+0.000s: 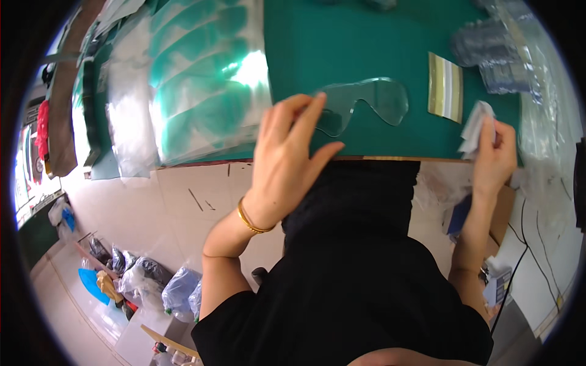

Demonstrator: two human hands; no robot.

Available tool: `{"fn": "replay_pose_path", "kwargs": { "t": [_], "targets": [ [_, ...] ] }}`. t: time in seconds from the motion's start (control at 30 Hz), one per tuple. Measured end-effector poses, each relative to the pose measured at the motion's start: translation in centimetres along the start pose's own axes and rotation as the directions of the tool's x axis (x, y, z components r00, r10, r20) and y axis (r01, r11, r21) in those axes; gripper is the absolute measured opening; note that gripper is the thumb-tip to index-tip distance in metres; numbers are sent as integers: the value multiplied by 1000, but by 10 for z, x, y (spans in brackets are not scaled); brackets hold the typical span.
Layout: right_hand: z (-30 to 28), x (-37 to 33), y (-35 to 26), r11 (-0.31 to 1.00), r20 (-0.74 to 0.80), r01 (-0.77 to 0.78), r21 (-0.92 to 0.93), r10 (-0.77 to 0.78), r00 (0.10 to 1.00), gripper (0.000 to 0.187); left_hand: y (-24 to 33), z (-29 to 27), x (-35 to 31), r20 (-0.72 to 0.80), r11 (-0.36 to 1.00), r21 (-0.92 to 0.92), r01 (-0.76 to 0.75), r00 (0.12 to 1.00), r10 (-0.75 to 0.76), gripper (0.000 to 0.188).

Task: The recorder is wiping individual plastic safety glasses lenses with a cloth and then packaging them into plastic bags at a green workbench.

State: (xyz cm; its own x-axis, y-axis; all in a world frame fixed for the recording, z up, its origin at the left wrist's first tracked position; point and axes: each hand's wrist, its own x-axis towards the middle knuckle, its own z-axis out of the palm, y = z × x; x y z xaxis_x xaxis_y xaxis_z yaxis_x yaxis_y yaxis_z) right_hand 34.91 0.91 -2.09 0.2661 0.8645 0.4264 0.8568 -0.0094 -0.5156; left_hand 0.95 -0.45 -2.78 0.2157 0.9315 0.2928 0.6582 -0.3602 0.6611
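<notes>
A clear, one-piece goggle lens [384,100] with a nose notch lies on the green tabletop [360,36]. My left hand [287,137] is over the lens's left end, fingers and thumb apart; whether the fingertips touch it I cannot tell. A gold bangle is on that wrist. Near the table's front edge at the right, my right hand [497,152] pinches a crumpled white cloth [475,129]. Just beyond the cloth lies a flat yellowish piece with a pale stripe [445,87].
At left, a clear plastic sheet with several lens-shaped pieces [204,79] covers the table. Plastic-wrapped dark bundles [488,52] sit at the far right beside clear film [543,110]. Several bags [146,280] stand on the floor at lower left. Black cables [519,256] hang at the right.
</notes>
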Motion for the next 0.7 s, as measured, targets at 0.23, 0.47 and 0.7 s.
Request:
{"fn": "replay_pose_path", "kwargs": {
  "t": [0.23, 0.47, 0.7],
  "targets": [
    [77, -15, -93, 872, 176, 407, 272, -461, 870, 13, -7, 5, 11, 18, 987, 140, 83, 996, -87, 63],
    [69, -18, -70, 928, 194, 336, 159, -363, 911, 16, -7, 10, 19, 20, 986, 110, 127, 991, -130, 62],
    [-7, -4, -10, 975, 67, -92, -201, 107, 992, 15, 1, -1, 5, -56, 994, 108, -2, 998, 8, 57]
  ]
}}
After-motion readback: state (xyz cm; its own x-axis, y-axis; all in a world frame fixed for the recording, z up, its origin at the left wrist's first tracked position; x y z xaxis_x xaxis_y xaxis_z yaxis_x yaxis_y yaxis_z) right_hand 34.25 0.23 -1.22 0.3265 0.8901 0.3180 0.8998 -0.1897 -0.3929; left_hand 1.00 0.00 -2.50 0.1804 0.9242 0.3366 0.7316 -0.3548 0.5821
